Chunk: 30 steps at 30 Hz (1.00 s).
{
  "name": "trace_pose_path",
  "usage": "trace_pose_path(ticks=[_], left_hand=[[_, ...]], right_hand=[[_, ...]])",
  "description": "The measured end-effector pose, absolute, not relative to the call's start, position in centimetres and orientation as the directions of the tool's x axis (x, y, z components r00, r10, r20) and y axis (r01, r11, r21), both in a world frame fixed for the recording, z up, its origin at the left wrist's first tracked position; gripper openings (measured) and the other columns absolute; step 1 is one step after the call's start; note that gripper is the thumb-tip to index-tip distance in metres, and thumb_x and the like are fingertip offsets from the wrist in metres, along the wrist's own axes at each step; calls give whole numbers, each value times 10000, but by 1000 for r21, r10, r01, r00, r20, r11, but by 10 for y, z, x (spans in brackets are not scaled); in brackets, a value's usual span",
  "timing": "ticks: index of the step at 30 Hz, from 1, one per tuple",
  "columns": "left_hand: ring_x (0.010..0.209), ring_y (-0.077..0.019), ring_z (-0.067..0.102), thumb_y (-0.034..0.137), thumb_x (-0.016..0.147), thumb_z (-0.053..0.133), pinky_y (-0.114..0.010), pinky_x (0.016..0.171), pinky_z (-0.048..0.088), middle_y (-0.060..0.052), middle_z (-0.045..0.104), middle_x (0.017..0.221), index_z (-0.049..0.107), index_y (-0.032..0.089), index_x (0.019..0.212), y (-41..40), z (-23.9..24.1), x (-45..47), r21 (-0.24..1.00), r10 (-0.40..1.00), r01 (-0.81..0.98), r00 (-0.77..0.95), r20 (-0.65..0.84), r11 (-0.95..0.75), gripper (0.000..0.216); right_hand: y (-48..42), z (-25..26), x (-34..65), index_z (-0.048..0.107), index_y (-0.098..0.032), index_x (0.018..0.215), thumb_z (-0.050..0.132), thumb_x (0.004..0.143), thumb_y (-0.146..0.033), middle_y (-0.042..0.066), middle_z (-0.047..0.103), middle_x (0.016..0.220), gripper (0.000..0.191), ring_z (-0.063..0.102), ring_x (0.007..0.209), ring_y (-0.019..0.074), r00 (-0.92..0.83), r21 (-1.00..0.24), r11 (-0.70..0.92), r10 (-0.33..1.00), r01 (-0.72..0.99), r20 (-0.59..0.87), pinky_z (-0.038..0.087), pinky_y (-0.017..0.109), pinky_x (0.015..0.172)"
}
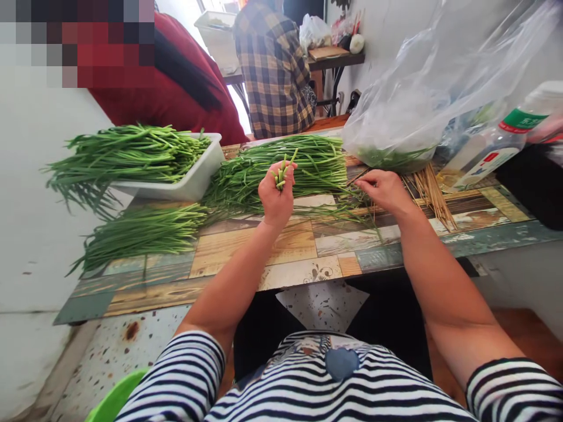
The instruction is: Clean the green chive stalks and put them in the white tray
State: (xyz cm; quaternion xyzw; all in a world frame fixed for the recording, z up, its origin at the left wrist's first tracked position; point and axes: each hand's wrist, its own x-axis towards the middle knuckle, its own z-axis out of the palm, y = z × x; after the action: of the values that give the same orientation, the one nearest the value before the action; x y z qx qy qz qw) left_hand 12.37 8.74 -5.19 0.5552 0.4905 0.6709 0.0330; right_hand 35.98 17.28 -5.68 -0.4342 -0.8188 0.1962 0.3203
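Observation:
My left hand (278, 196) is closed around a few green chive stalks (281, 176), their cut ends poking up past the fingers. Behind it lies a large pile of chives (281, 161) on the table, stalk ends to the right. My right hand (383, 189) is pinched at the right end of that pile, with a thin dark stick (358, 176) showing at the fingertips; its exact kind is hard to make out. Loose chive blades (356, 214) are scattered below the hands. Just right of my right hand lie several bamboo skewers (433, 196).
A white tub (206, 167) heaped with chives and a smaller chive bunch (149, 234) are at left. A clear plastic bag (391, 117) and a plastic bottle (497, 143) stand at right. Two people are across the table (246, 249); a green bin (116, 395) is below.

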Motion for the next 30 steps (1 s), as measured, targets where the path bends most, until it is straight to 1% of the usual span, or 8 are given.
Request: trace_pose_path(ticks=[2,4,9,13,16,21,26,30], left_hand=[[679,-104,620,513,908,469,-236,628,488,-37,656,828,625,187,938,88,-54,123,683,586,517,-368,722,-516,363],[760,-125,644,509,909,471,-241,663,499,-44,662,837,633,189,928,88,-56,124,664,588,542,-340,734,-515,359],[834,-141,657,484,911,483,-247,723,506,-50,681,851,639,178,916,84,-55,127,627,594,574,-280,755,-526,343],[826,-142,656,459,915,488,-244,743,495,-61,689,852,642,173,899,83,-53,129,615,595,594,-267,758,-518,325],[829,-144,657,454,921,476,-248,753,495,-63,689,849,643,169,908,82,-53,129,609,595,607,-262,760,-511,330],[845,-139,655,453,926,458,-236,755,495,-56,686,862,641,163,934,82,-57,127,598,590,629,-261,764,-497,343],[809,-125,645,426,927,458,-221,738,493,-53,694,877,642,174,942,84,-60,125,591,591,649,-260,764,-479,312],[802,-119,642,408,924,473,-213,729,488,-55,699,893,645,173,958,85,-62,124,602,595,654,-277,754,-459,293]], right_hand=[[170,-52,362,739,-151,757,573,773,-391,41,690,722,292,588,664,166,-436,-646,518,848,561,302,399,265,599],[165,-46,364,730,-163,721,599,751,-452,22,661,653,319,555,601,148,-555,-654,532,807,538,201,376,255,549],[160,-45,362,722,-196,777,725,616,-424,-2,634,695,279,532,624,133,-755,-496,665,655,559,26,366,236,555],[164,-51,361,711,-182,742,626,715,-307,21,659,739,153,562,680,143,-736,-478,681,669,554,100,394,237,620],[167,-54,362,727,-176,755,550,788,-299,31,686,747,218,586,703,157,-678,-506,654,715,563,170,402,244,638],[170,-56,364,751,-153,810,549,801,-289,43,698,767,244,592,709,168,-532,-441,587,807,679,255,400,258,637],[168,-59,356,758,-181,860,561,814,-252,68,688,849,214,582,767,190,-487,-324,593,799,737,352,407,284,678],[164,-66,340,757,-169,870,571,845,-253,109,672,907,206,563,894,232,-601,-175,659,745,732,289,407,306,733]])
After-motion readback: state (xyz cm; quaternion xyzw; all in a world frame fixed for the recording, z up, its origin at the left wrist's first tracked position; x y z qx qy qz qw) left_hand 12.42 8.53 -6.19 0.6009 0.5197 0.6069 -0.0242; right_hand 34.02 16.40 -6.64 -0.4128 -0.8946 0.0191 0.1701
